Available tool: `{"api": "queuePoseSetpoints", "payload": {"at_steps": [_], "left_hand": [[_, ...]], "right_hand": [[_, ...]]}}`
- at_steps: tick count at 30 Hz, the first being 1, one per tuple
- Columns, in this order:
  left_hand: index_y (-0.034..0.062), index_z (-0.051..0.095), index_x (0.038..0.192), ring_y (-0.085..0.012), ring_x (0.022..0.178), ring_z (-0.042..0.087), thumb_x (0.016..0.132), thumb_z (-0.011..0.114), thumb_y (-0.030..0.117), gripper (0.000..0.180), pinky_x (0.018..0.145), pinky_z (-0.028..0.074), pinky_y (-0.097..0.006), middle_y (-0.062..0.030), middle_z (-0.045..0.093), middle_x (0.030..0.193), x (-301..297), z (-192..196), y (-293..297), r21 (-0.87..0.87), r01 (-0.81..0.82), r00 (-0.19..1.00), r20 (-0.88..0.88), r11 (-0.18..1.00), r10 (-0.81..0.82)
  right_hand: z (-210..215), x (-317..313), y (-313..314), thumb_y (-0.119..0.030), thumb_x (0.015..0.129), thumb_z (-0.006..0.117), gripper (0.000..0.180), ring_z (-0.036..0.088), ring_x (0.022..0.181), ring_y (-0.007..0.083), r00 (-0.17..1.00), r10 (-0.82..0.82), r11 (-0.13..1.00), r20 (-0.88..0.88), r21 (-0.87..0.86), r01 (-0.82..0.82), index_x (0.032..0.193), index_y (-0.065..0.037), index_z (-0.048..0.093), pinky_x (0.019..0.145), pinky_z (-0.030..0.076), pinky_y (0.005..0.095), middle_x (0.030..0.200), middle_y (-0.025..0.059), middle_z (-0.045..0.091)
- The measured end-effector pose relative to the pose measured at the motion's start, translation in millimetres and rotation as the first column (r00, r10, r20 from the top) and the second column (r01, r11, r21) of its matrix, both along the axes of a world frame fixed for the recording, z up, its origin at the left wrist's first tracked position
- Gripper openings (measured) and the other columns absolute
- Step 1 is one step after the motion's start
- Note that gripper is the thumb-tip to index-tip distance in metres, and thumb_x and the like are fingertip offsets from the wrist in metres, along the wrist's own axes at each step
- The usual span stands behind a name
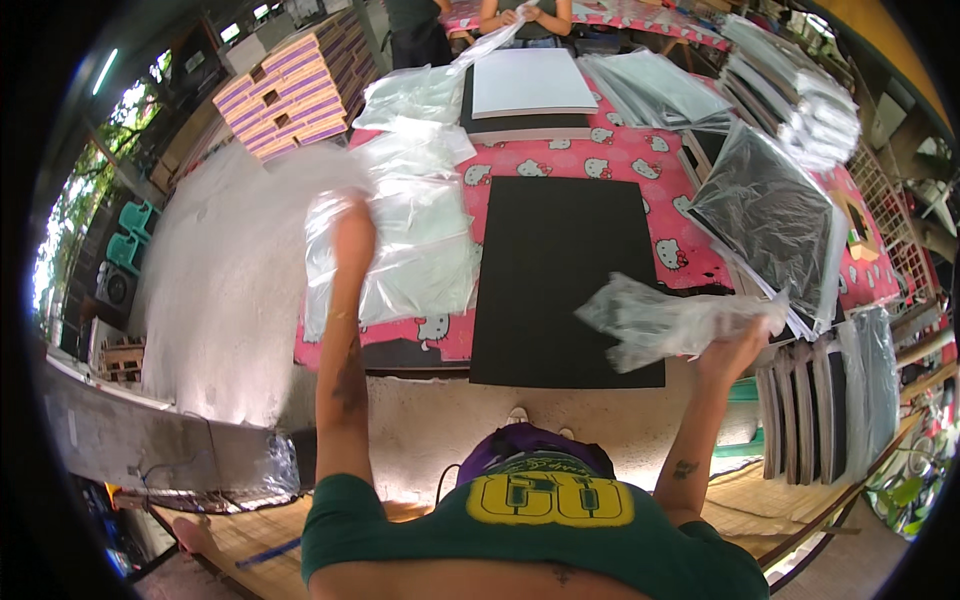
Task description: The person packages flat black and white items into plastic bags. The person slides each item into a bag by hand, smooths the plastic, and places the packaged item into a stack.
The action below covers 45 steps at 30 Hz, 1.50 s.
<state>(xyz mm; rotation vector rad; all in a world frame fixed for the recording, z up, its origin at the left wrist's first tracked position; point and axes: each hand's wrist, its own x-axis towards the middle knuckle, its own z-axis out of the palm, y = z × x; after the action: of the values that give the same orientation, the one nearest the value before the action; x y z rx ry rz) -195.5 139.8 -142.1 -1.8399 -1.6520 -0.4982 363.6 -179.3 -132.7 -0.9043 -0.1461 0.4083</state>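
A black rectangular board (562, 270) lies flat on the table before me, its near edge past the table's front. My right hand (742, 345) is closed on a crumpled clear plastic bag (665, 322), which trails leftward over the board's near right corner. On the left, my left hand (352, 215) is over a spread pile of clear plastic bags (415, 255). Motion smears its fingers, so whether it grips a bag cannot be made out. To the right of the board leans a dark board in clear plastic (770, 215), on top of other sheets.
A pink patterned cloth (600, 165) covers the table. Farther back sit a stack of white and dark boards (530, 85) and more plastic bags (655, 90). Bagged boards (825, 410) stand at the lower right. Stacked cartons (300, 90) rise at far left. Another person's hands (527, 15) hold plastic opposite.
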Motion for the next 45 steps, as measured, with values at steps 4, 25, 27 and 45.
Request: {"api": "queuePoseSetpoints", "payload": {"at_steps": [4,25,27,45], "left_hand": [[-0.0034,0.049,0.127,-0.0362,0.109,0.057,0.082,0.066,0.041,0.065,0.091,0.045,-0.042,-0.0242,0.060,0.115,209.1,-22.2,-80.7,-0.234,0.692,0.639,0.638,0.683,-0.429],[0.0022,0.060,0.101,-0.0259,0.125,0.043,0.074,0.066,0.007,0.028,0.103,0.035,-0.042,-0.0147,0.054,0.126,224.2,93.1,-161.9,-0.136,0.990,0.097,0.854,-0.040,-0.511],[0.0002,0.064,0.086,-0.0307,0.120,0.046,0.070,0.060,0.002,0.016,0.102,0.035,-0.045,-0.0163,0.056,0.122,270.2,89.1,-182.7,-0.355,0.932,0.248,0.473,0.075,-0.846],[0.0010,0.059,0.110,-0.0311,0.092,0.060,0.075,0.068,0.017,0.040,0.077,0.048,-0.042,-0.0146,0.064,0.100,234.3,88.8,-194.6,-0.729,0.610,0.395,0.618,-0.309,-0.679]], "right_hand": [[-37.0,-70.2,25.7,-0.020,0.092,0.057,0.050,0.057,0.101,0.0237,0.848,0.479,0.877,-0.228,0.145,-0.457,0.133,-0.007,0.030,0.085,0.050,0.0417,0.114,0.0118,0.055],[72.7,-25.6,5.7,-0.009,0.080,0.062,0.031,0.056,0.089,0.0156,-0.176,0.726,0.368,0.664,-0.592,-0.717,0.111,-0.009,0.063,0.073,0.045,0.0284,0.114,0.0054,0.058],[129.6,-76.6,3.8,-0.014,0.083,0.059,0.022,0.059,0.091,0.0245,-0.458,0.668,0.232,0.587,-0.749,-0.621,0.103,-0.008,0.066,0.078,0.045,0.0342,0.100,0.0108,0.062],[46.6,53.0,-55.6,-0.049,0.088,0.056,0.062,0.058,0.105,0.0244,0.515,0.849,0.506,-0.116,-0.102,-0.857,0.122,0.002,0.051,0.096,0.044,0.0382,0.114,0.0146,0.059]]}}
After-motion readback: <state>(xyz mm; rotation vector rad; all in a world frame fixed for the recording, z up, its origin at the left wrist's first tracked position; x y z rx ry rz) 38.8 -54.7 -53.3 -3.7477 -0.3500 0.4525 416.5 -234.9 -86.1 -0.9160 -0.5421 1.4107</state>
